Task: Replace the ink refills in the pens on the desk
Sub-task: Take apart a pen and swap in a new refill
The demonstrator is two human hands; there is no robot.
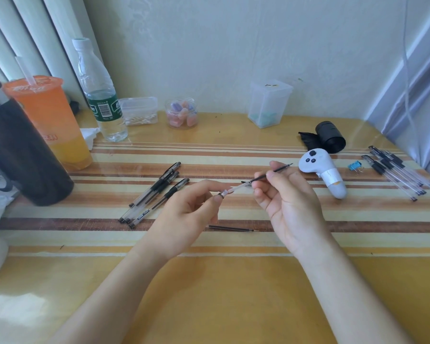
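We hold clear pen barrel (230,190) in left hand (184,214), pinched at open end. Right hand (287,202) pinches thin black refill (271,173), half inside barrel, tip toward 2 o'clock. Refill likely light, thin, bends easy; better grip near barrel mouth. Spare refill (231,228) on desk (209,294) at 6 o'clock from hands. Capped pens (154,194) at 9 o'clock.
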